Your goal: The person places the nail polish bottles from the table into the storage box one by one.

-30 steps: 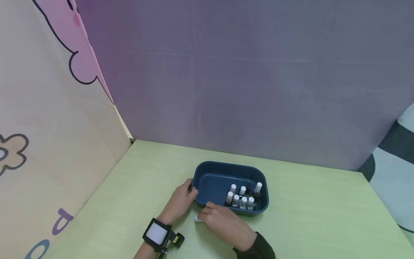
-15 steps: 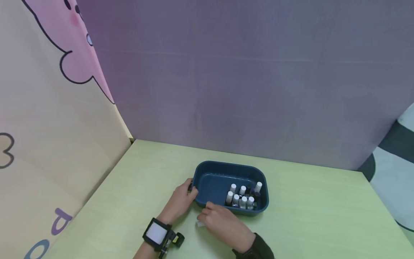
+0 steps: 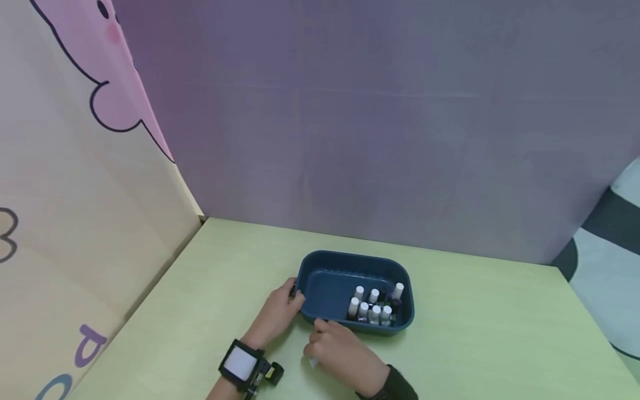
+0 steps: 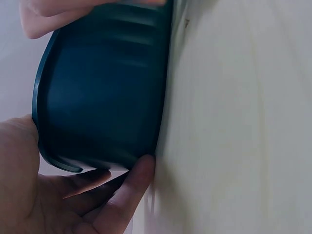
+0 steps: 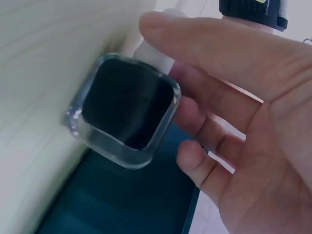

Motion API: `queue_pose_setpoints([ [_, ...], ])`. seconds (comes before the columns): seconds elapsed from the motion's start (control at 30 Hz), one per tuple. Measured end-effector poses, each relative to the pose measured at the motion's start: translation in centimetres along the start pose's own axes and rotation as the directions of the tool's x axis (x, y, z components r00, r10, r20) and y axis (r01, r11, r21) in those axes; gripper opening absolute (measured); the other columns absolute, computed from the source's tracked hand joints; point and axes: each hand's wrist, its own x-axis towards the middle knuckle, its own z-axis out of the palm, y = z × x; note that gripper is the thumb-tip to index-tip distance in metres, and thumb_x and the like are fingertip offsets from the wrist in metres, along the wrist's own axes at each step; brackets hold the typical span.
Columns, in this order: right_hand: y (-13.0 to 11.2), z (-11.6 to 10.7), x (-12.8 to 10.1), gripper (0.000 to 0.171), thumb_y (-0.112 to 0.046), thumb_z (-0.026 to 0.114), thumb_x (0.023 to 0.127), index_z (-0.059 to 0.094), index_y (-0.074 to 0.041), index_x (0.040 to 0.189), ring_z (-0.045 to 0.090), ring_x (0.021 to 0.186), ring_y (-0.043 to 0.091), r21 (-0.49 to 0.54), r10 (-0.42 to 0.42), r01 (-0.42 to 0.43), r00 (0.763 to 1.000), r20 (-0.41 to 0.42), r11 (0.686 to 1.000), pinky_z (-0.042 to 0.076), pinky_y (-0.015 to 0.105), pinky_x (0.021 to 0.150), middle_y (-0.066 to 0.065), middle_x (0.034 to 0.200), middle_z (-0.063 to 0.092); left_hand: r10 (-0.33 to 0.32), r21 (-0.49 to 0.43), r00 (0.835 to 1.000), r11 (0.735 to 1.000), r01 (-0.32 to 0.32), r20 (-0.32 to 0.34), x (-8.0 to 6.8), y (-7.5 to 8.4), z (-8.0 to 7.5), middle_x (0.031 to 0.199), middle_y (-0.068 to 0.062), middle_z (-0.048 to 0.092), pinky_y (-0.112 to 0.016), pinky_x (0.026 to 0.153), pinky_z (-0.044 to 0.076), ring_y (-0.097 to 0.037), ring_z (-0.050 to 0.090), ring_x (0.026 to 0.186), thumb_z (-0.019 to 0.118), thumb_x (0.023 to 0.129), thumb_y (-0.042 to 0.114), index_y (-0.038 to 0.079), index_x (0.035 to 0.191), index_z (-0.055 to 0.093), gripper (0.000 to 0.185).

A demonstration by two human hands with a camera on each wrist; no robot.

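Observation:
A dark blue plastic bin stands on the table, with several white-capped nail polish bottles grouped at its right end. My left hand grips the bin's left end, thumb at the rim and fingers against the outer wall in the left wrist view. In front of the bin, my right hand pinches another nail polish bottle by its white cap. This bottle is clear square glass with dark polish inside, its base facing the right wrist camera. In the head view the right hand mostly hides it.
The pale green table carries the bin. Behind it rises a purple-grey panel, and at the left a cartoon-printed wall panel. A wrist device sits on the left forearm.
My right hand has drawn slightly back from the bin, towards me, turning the bottle it holds. My left hand keeps its grip on the bin.

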Motion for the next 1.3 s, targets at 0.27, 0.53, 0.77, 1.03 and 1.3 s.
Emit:
queue_pose_setpoints([
  [0.27, -0.1, -0.6, -0.3, 0.009, -0.019, 0.079, 0.078, 0.078, -0.025, 0.084, 0.043, 0.073, 0.004, -0.074, -0.005, 0.003, 1.000, -0.029, 0.997, 0.035, 0.016, 0.064, -0.015, 0.080, 0.065, -0.004, -0.003, 1.000, 1.000, 0.004, 0.000, -0.1, 0.1, -0.1, 0.105, -0.010, 0.063, -0.030, 0.068, 0.044, -0.017, 0.054, 0.080, 0.049, 0.099, 0.020, 0.000, 0.134, 0.053, 0.040],
  [0.53, -0.3, -1.5, -0.4, 0.005, -0.024, 0.076, 0.085, 0.077, -0.023, 0.089, 0.049, 0.077, 0.003, -0.060, 0.000, 0.001, 1.000, 0.006, 0.998, 0.043, 0.016, 0.068, -0.014, 0.083, 0.065, -0.012, -0.019, 1.000, 1.000, 0.012, 0.008, -0.1, 0.1, -0.1, 0.105, -0.010, 0.062, -0.029, 0.065, 0.043, -0.017, 0.054, 0.080, 0.048, 0.100, 0.019, 0.000, 0.135, 0.053, 0.040],
  [0.77, -0.2, -1.6, -0.7, 0.007, -0.021, 0.078, 0.082, 0.077, -0.023, 0.088, 0.048, 0.075, 0.002, -0.084, -0.022, 0.020, 1.000, -0.020, 0.996, 0.042, 0.014, 0.066, -0.014, 0.083, 0.064, -0.013, -0.016, 1.000, 1.000, 0.013, 0.002, -0.1, 0.1, -0.1, 0.106, -0.010, 0.062, -0.030, 0.068, 0.044, -0.017, 0.054, 0.081, 0.049, 0.100, 0.020, 0.001, 0.134, 0.053, 0.040],
  [1.03, -0.2, -2.6, -1.1, 0.012, -0.013, 0.078, 0.080, 0.076, -0.020, 0.090, 0.052, 0.077, 0.001, -0.070, 0.000, 0.000, 1.000, 0.003, 0.998, 0.042, 0.013, 0.065, -0.012, 0.086, 0.067, -0.016, -0.009, 1.000, 1.000, 0.016, -0.004, 0.0, 0.2, -0.1, 0.103, -0.009, 0.062, -0.030, 0.068, 0.044, -0.017, 0.054, 0.081, 0.049, 0.100, 0.020, 0.001, 0.133, 0.054, 0.039],
  [1.3, 0.2, -3.2, -1.2, 0.012, -0.012, 0.078, 0.080, 0.075, -0.018, 0.090, 0.055, 0.078, 0.000, 0.051, 0.074, -0.079, 0.994, 0.086, 0.996, 0.045, 0.013, 0.067, -0.011, 0.087, 0.065, -0.037, -0.021, 0.999, 0.999, 0.037, 0.013, 0.0, 0.1, 0.0, 0.103, -0.009, 0.060, -0.027, 0.063, 0.043, -0.016, 0.054, 0.078, 0.047, 0.101, 0.022, 0.001, 0.137, 0.052, 0.042],
])
